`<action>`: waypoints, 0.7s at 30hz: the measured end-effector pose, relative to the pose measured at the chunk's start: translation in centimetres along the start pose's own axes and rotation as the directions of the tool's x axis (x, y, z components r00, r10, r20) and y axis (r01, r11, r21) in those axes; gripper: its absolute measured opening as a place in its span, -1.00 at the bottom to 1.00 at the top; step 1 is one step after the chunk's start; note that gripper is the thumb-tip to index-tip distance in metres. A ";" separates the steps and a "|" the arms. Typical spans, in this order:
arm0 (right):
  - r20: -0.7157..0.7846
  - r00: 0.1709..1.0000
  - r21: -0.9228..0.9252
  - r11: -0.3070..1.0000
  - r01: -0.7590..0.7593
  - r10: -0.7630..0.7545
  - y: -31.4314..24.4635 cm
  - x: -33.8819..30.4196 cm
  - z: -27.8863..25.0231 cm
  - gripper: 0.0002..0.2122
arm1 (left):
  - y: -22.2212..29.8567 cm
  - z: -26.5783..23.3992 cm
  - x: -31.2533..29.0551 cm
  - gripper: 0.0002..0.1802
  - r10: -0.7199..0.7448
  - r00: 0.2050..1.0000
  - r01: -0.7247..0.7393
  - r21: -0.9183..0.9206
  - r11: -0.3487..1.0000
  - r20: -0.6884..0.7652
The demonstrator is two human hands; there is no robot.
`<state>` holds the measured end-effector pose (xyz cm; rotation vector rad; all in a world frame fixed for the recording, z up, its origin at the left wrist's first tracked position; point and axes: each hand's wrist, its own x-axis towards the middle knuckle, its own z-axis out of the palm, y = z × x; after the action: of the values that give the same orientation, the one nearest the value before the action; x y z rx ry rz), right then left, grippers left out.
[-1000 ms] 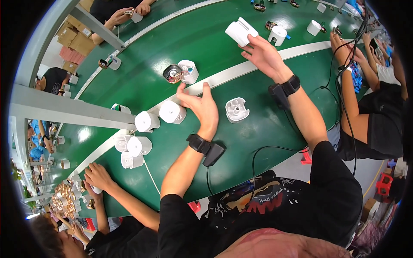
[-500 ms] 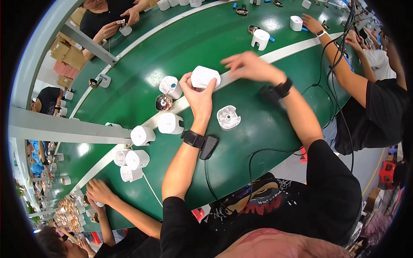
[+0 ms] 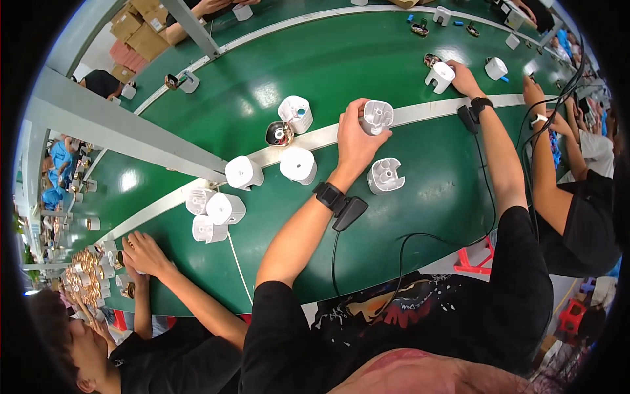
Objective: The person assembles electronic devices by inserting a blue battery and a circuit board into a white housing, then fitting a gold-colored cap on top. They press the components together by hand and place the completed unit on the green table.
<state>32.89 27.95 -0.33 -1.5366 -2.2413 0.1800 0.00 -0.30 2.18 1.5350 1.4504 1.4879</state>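
My left hand [image 3: 355,140] is closed around a white plastic housing [image 3: 378,115], held above the white strip with its hollow, ribbed inside facing up. Farther right, my right hand [image 3: 465,80] reaches across the strip, its fingers closed at the side of another white housing [image 3: 440,77] with an arched cut-out; its fingertips are partly hidden. Just behind that housing lies a dark part with copper-coloured pieces [image 3: 431,60]. Below my left hand, a third housing [image 3: 386,176] rests on the green surface, inside upward. Each wrist wears a black band with a cabled box.
Left of my left arm stand several white housings [image 3: 226,209], one wired to a dark round-cornered unit [image 3: 279,134]. A grey metal post [image 3: 131,125] crosses the left side. Co-workers' hands [image 3: 146,255] work at lower left and far right. Black cables [image 3: 420,235] trail over the green table [image 3: 433,190].
My right hand has moved away to the far right, onto a housing there. The housing in my left hand has turned from its closed side to its hollow side. The whole view has shifted.
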 end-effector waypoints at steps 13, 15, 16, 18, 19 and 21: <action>0.521 0.852 0.682 -0.578 -0.447 -0.044 -3.7 -3.3 -5.9 -0.73 | -0.7 -0.1 0.0 -0.25 -0.004 0.995 0.006 0.018 1.000 -0.100; 0.343 0.938 0.757 -0.606 -0.244 0.051 -8.6 -5.1 -5.6 -0.72 | -1.0 -0.5 -0.2 -0.26 -0.004 0.992 0.009 0.040 0.999 -0.123; 0.246 0.963 0.784 -0.608 -0.129 0.112 -11.2 -6.1 -5.7 -0.72 | -1.0 -0.3 -0.3 -0.26 -0.007 0.992 0.011 0.033 0.999 -0.123; 0.043 0.971 0.801 -0.589 0.106 0.234 -14.7 -7.4 -6.5 -0.71 | -1.0 -0.1 -0.1 -0.26 0.008 0.990 -0.006 0.015 1.000 -0.138; 0.043 0.977 0.866 -0.495 0.069 0.211 -16.6 -8.1 -5.5 -0.68 | -1.0 -0.1 0.0 -0.26 0.018 0.989 -0.016 0.011 1.000 -0.150; 0.036 0.986 0.969 -0.249 0.006 0.165 -20.6 -10.1 -3.6 -0.67 | -1.1 0.1 0.1 -0.27 0.023 0.987 -0.026 -0.019 0.999 -0.162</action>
<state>19.72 10.37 7.14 -0.5315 -0.9118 1.5227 -0.33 0.14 1.19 1.4531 1.5060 1.6705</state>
